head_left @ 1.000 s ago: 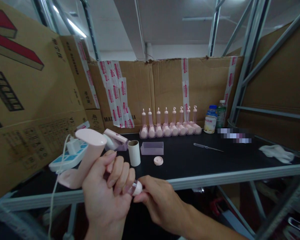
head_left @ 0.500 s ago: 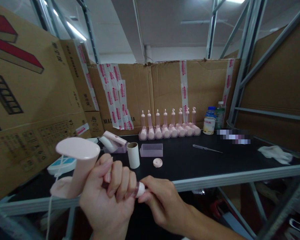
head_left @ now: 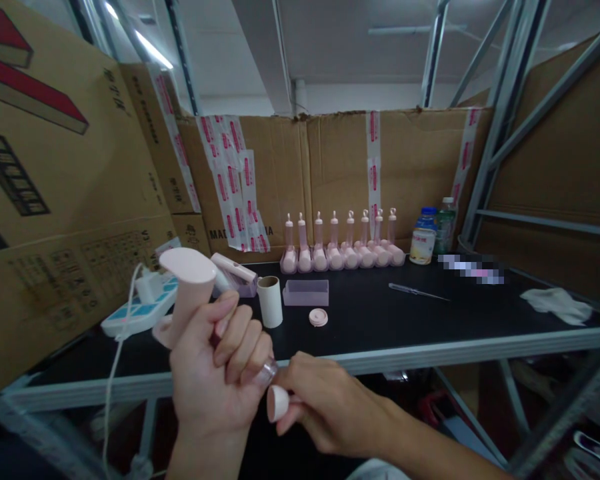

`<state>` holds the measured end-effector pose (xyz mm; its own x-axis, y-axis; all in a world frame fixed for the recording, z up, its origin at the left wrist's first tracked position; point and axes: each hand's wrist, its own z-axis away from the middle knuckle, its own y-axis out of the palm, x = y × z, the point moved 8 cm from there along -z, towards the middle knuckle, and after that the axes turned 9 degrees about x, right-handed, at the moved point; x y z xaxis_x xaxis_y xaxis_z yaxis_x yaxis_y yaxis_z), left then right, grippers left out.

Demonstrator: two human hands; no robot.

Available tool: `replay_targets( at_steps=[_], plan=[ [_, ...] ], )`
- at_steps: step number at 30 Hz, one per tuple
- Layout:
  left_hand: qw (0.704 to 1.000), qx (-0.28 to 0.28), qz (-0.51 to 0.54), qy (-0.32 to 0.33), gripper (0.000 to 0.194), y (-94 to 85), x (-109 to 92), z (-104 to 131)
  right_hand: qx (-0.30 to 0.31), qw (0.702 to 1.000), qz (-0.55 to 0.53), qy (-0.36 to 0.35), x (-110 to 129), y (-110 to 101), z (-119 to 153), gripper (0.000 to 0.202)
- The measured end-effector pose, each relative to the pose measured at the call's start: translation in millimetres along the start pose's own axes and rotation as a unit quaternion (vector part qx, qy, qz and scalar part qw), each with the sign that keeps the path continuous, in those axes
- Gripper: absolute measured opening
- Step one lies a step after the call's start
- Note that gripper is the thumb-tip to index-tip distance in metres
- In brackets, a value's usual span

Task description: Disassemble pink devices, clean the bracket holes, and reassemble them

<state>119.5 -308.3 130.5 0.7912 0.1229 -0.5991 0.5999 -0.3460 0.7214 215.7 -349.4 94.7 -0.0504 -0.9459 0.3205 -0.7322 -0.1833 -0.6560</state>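
My left hand [head_left: 230,360] is wrapped round a pink plastic device [head_left: 193,287] with a wide oval end pointing up and left. Its clear tube end [head_left: 267,373] sticks out on the right of the fist; the middle is hidden by the fingers. In my right hand [head_left: 325,393], a small pale pink cap [head_left: 278,404] is pinched between thumb and fingers, its hollow side facing left. The cap is apart from the tube, just below its end. Beyond the hands lie a white cardboard tube [head_left: 272,303] standing upright and a round pink lid [head_left: 319,317].
Several similar pink devices with ring-topped caps [head_left: 334,237] stand in a row at the back. A lilac tray [head_left: 307,293], a screwdriver [head_left: 413,291], a white cloth [head_left: 555,305] and two bottles [head_left: 423,237] are on the black shelf. A corded power strip [head_left: 145,310] lies left.
The cap has come off the clear tube and moved slightly down in my right hand. The pink device has shifted up and right in my left hand.
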Motion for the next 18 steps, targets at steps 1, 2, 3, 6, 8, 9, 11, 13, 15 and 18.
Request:
replay_targets(
  at_steps=[1,2,3,6,8,9,11,13,15,18],
  plan=[
    [1.0,-0.01,-0.003,0.0,0.04,-1.6,-0.9,-0.2,0.005,1.0,0.011,-0.006,1.7,2.5,0.4,0.026],
    [1.0,-0.017,-0.008,0.01,0.04,-2.2,-3.5,0.0,0.004,1.0,0.011,0.001,1.3,3.6,1.3,0.027],
    [0.999,-0.02,-0.012,0.023,0.04,-2.1,-6.7,0.6,0.001,1.0,0.003,0.015,-0.5,3.1,2.6,0.027],
    [0.998,-0.026,-0.03,0.056,0.039,-0.6,-18.6,3.9,-0.008,0.994,-0.046,0.097,-15.1,-7.1,9.3,0.024],
    [0.996,-0.037,-0.052,0.069,0.038,-1.9,-28.2,5.3,-0.025,0.983,-0.069,0.17,-32.3,-22.7,16.0,0.02],
    [0.994,-0.044,-0.065,0.075,0.038,-3.5,-33.3,5.3,-0.036,0.975,-0.076,0.206,-42.5,-32.4,19.5,0.018],
    [0.99,-0.057,-0.095,0.082,0.038,-8.3,-41.9,3.5,-0.05,0.96,-0.082,0.262,-62.8,-52.7,24.1,0.017],
    [0.986,-0.062,-0.129,0.081,0.036,-13.9,-47.1,-0.4,-0.043,0.955,-0.074,0.284,-80.2,-71.2,23.1,0.018],
    [0.982,-0.063,-0.16,0.078,0.035,-20.1,-49.3,-5.0,-0.03,0.957,-0.035,0.285,-94.1,-88.5,17.5,0.02],
    [0.974,-0.068,-0.2,0.081,0.036,-28.4,-51.2,-9.9,-0.001,0.961,0.042,0.275,-110.5,-105.9,4.8,0.023]
  ],
)
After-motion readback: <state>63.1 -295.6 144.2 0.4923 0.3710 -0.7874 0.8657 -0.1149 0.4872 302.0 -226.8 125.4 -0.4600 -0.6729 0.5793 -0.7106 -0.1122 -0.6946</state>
